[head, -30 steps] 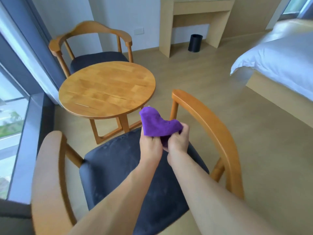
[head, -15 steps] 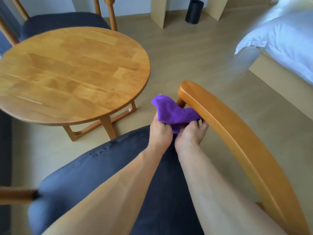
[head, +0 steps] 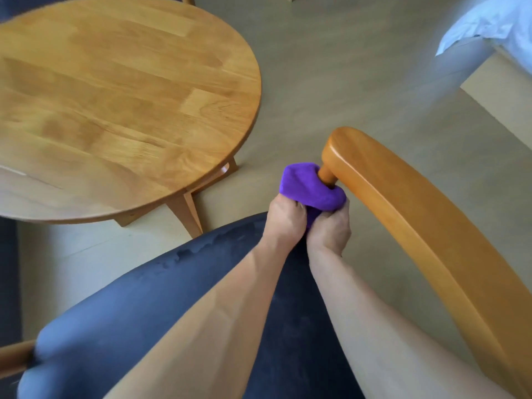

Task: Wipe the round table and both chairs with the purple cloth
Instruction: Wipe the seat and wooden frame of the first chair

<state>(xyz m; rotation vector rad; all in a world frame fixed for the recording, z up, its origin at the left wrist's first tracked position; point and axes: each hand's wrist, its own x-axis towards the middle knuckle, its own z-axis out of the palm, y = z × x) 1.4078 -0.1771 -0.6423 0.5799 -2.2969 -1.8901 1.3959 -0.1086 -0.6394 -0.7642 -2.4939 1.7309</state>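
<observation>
The purple cloth (head: 308,190) is bunched against the upright post (head: 326,177) under the front end of the near chair's wooden armrest (head: 408,208). My left hand (head: 283,218) and my right hand (head: 329,230) both grip the cloth from below, side by side, above the chair's dark blue seat (head: 161,300). The round wooden table (head: 115,105) stands to the upper left, apart from my hands. Only a dark sliver of the far chair (head: 17,4) shows at the top left.
A bed with white sheets (head: 495,21) and its pale wooden base (head: 506,90) fill the upper right. Bare light floor (head: 331,82) lies between table, chair and bed. The table's legs (head: 184,208) stand close to the seat's front edge.
The view has dropped closer to the chair. Both hands carried the cloth forward, from in front of the armrest onto the post beneath its front end.
</observation>
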